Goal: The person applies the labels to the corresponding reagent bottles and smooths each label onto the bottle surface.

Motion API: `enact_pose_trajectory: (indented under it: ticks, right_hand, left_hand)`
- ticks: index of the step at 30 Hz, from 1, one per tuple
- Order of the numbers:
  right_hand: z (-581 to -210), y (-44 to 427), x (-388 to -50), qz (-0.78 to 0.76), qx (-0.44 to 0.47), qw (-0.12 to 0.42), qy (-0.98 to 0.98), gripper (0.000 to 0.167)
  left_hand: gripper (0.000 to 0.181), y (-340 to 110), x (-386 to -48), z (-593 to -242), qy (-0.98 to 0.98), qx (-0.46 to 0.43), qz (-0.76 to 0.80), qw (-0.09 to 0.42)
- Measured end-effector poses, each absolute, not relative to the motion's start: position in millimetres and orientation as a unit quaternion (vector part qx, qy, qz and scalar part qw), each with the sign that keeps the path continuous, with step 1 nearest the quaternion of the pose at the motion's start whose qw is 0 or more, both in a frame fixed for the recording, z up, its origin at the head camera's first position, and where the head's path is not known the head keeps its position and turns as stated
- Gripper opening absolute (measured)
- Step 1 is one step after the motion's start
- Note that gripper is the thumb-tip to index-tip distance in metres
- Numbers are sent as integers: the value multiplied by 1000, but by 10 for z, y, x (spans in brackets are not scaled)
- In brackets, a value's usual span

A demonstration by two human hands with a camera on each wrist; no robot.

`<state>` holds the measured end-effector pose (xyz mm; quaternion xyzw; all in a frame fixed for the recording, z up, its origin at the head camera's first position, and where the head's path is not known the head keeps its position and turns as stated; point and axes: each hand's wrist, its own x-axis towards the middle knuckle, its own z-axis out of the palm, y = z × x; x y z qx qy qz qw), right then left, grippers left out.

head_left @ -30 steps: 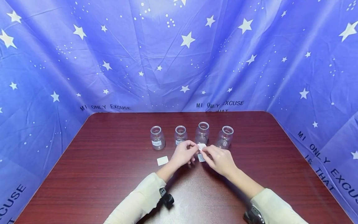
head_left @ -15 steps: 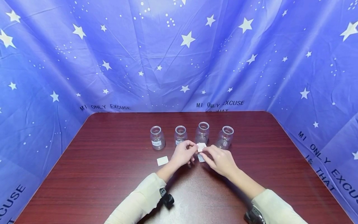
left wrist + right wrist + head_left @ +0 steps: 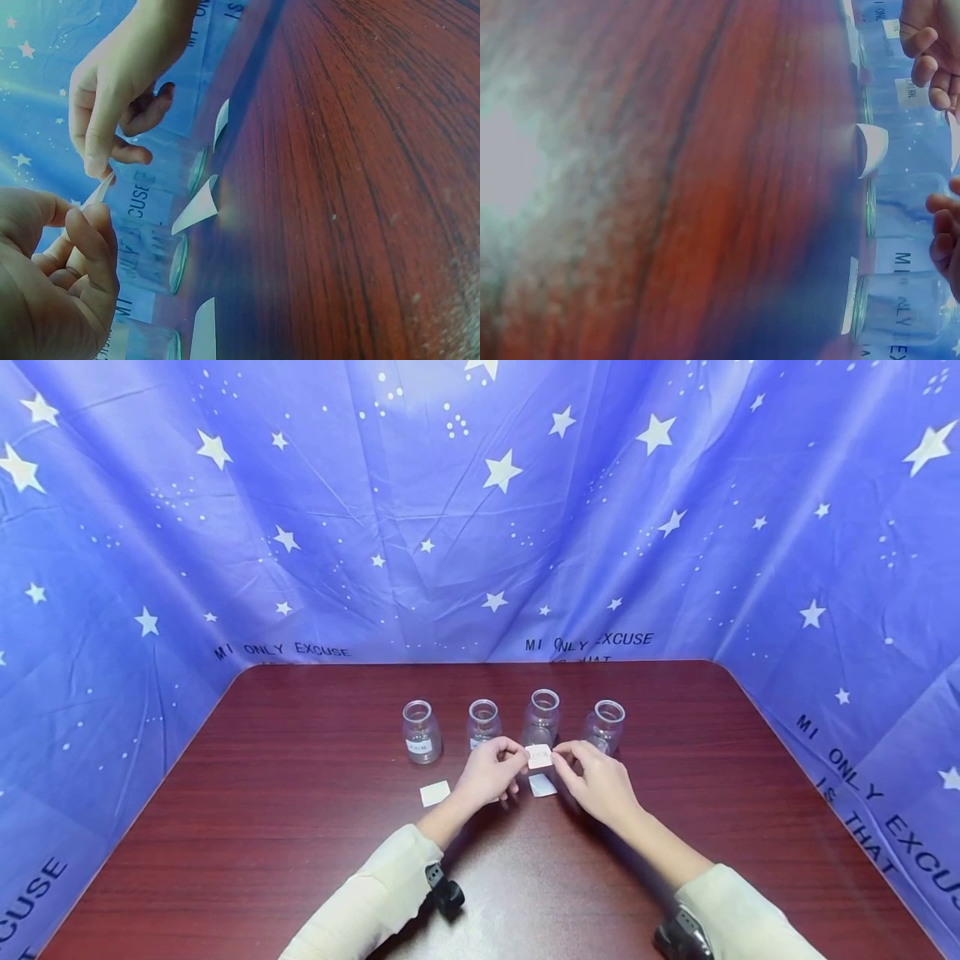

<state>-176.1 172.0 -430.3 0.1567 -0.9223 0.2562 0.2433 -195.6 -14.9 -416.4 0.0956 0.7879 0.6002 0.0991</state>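
Observation:
A small white label [image 3: 539, 756] with writing is stretched between both hands in front of the third jar from the left. My left hand [image 3: 492, 770] pinches its left edge between thumb and index finger. At its right edge, thumb and index finger of my right hand [image 3: 600, 783] hold the corner. Behind it stands the clear glass jar [image 3: 542, 718], upright and open-mouthed. In the left wrist view, the label [image 3: 100, 191] appears nearly edge-on between the fingertips. Just below the hands lies a white paper piece [image 3: 542, 786], curled in the left wrist view.
The leftmost jar [image 3: 422, 731] and its neighbour [image 3: 483, 720] bear white labels. Another jar [image 3: 604, 725] stands at the right, partly behind my right hand. A further white paper piece [image 3: 435, 793] lies on the brown table [image 3: 300, 843], left of my left hand. A starry blue curtain [image 3: 420, 527] surrounds the table.
My right hand has slid slightly right to the label's edge. The label now shows more of its face. The paper piece beneath is more exposed; my left hand stays nearly still.

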Motion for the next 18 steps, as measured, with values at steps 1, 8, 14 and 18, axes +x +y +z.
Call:
enact_pose_trajectory:
  ticks: [1, 8, 14, 18]
  right_hand:
    - [-4294, 1716, -1764, 266, 145, 224, -926, 12]
    - [-4245, 1716, -1804, 397, 90, 132, -904, 15]
    - [-4242, 1736, -1838, 435, 74, 111, -890, 14]
    - [-4246, 1744, -1856, 440, 69, 78, -892, 20]
  left_hand:
    - [16, -149, -1958, -4166, 788, 98, 599, 99]
    - [15, -139, -1965, -4176, 794, 110, 589, 103]
    - [15, -136, -1975, -4177, 805, 114, 574, 93]
    - [14, -131, -1981, -4177, 808, 123, 569, 91]
